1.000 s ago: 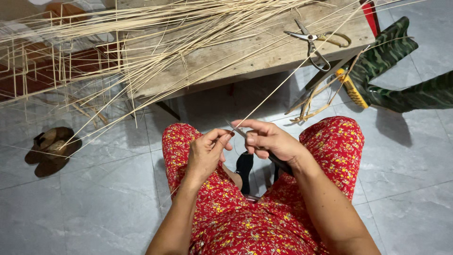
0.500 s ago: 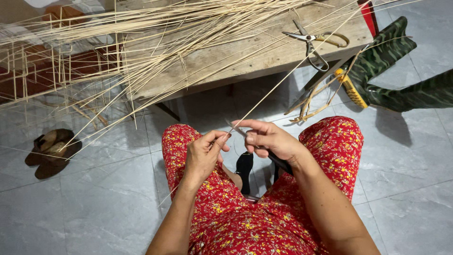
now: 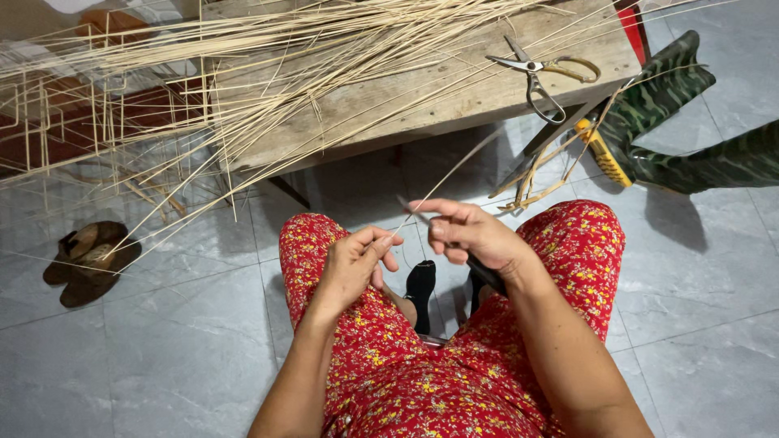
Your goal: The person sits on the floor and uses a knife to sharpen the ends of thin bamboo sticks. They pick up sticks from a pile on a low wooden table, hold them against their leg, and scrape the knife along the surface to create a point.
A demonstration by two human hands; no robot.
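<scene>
My left hand [image 3: 354, 264] pinches the near end of a thin pale bamboo strip [image 3: 471, 158] that runs up and to the right toward the bench. My right hand [image 3: 471, 231] grips a small knife [image 3: 485, 274] with a dark handle; its blade lies against the strip between my two hands. Both hands hover above my knees, which are covered by red flowered cloth [image 3: 406, 381].
A low wooden bench [image 3: 422, 101] ahead carries a pile of long bamboo strips [image 3: 268, 57] and a pair of shears [image 3: 535, 73]. A thin stick frame [image 3: 73, 113] stands at the left. Brown sandals [image 3: 85, 259] lie on the grey tiles; camouflage-patterned boots [image 3: 690, 138] lie at the right.
Both hands have stayed above the knees; the fingers have shifted slightly along the strip.
</scene>
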